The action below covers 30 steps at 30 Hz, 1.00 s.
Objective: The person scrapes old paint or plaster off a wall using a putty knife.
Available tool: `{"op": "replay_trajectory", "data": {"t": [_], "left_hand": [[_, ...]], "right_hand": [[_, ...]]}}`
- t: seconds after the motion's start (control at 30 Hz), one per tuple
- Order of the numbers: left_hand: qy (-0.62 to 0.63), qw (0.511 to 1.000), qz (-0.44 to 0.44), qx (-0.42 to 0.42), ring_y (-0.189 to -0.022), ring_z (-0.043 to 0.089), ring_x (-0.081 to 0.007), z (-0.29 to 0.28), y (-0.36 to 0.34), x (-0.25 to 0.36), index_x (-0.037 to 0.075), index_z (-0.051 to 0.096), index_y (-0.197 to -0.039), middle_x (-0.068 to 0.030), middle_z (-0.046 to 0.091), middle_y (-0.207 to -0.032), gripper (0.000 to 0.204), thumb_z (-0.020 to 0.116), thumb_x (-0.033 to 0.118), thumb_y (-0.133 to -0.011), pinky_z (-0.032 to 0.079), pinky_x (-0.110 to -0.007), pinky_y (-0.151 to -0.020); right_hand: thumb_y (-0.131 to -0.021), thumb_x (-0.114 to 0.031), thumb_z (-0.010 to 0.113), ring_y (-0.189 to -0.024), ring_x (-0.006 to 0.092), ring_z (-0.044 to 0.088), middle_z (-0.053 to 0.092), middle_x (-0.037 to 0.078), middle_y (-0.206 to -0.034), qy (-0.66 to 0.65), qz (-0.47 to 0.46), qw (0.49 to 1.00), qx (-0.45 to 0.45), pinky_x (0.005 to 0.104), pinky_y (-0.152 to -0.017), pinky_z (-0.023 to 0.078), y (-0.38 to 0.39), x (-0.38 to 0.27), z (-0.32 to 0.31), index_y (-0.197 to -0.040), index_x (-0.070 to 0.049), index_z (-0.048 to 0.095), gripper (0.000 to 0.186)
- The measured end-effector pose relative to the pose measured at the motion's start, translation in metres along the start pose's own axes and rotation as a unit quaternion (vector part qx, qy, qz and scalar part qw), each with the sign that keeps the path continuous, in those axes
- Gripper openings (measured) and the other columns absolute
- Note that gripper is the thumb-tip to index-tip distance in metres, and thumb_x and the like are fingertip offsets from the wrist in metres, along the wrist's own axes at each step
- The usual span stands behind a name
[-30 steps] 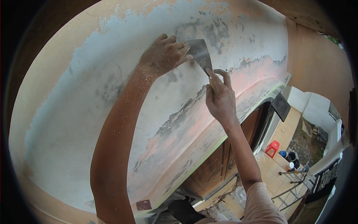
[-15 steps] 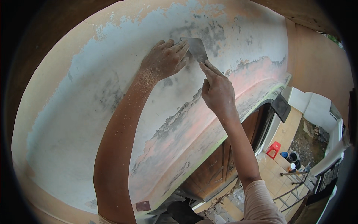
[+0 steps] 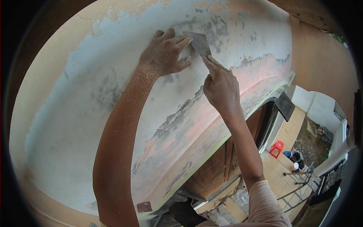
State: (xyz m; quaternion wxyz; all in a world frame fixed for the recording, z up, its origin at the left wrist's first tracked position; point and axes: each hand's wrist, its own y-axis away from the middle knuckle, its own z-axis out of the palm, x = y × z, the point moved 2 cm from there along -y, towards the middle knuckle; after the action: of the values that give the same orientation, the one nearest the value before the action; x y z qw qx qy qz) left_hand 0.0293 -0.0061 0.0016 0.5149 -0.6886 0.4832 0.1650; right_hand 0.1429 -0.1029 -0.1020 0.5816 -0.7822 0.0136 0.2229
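Pinched broad gray scraper by narrow end w/ R hand; spread L hand over patchy white wall, fingertips at scraper's top-L edge.

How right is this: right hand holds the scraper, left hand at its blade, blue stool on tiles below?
Colour's wrong: the head view shows a red stool on tiles below. Right hand holds the scraper, left hand at its blade.
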Motion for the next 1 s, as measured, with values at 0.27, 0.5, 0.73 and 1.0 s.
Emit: {"op": "replay_trajectory", "data": {"t": [0.27,0.5,0.73,1.0], "left_hand": [[0.002,1.0,-0.011,0.015,-0.106,0.05,-0.0182,0.002,-0.001,0.001,0.014,0.051,-0.13,0.0042,0.056,-0.129,0.065,0.072,0.038,-0.074,0.04,-0.035,-0.095],[-0.003,1.0,0.006,-0.009,-0.106,0.05,-0.0181,0.002,0.002,0.001,0.015,0.051,-0.131,0.0047,0.057,-0.128,0.066,0.072,0.039,-0.073,0.04,-0.035,-0.096],[-0.008,1.0,-0.003,0.005,-0.11,0.049,-0.0185,0.003,-0.001,0.003,0.015,0.051,-0.131,0.0045,0.057,-0.129,0.065,0.072,0.038,-0.074,0.039,-0.036,-0.098],[0.001,1.0,-0.004,0.02,-0.11,0.049,-0.019,0.002,-0.002,0.003,0.013,0.052,-0.13,0.0027,0.058,-0.128,0.063,0.071,0.038,-0.075,0.039,-0.036,-0.097]], "right_hand": [[-0.074,0.002,0.049,-0.098,0.0306,0.064,0.062,0.016,-0.116,0.003,0.019,1.0,-0.016,0.0383,-0.086,0.052,-0.014,-0.002,-0.017,-0.11,-0.001,0.065,0.039],[-0.074,0.001,0.049,-0.099,0.0302,0.063,0.063,0.016,-0.114,-0.016,0.028,0.999,-0.024,0.0381,-0.087,0.051,-0.011,0.004,-0.016,-0.108,0.0,0.066,0.039],[-0.072,0.0,0.05,-0.097,0.0306,0.064,0.062,0.015,-0.115,-0.032,0.037,0.998,-0.029,0.0376,-0.086,0.052,-0.013,0.009,-0.015,-0.109,-0.001,0.066,0.04],[-0.076,-0.002,0.052,-0.097,0.0311,0.064,0.063,0.014,-0.114,-0.045,0.044,0.998,-0.022,0.0382,-0.087,0.051,-0.017,0.013,-0.016,-0.106,-0.002,0.067,0.034]]}}
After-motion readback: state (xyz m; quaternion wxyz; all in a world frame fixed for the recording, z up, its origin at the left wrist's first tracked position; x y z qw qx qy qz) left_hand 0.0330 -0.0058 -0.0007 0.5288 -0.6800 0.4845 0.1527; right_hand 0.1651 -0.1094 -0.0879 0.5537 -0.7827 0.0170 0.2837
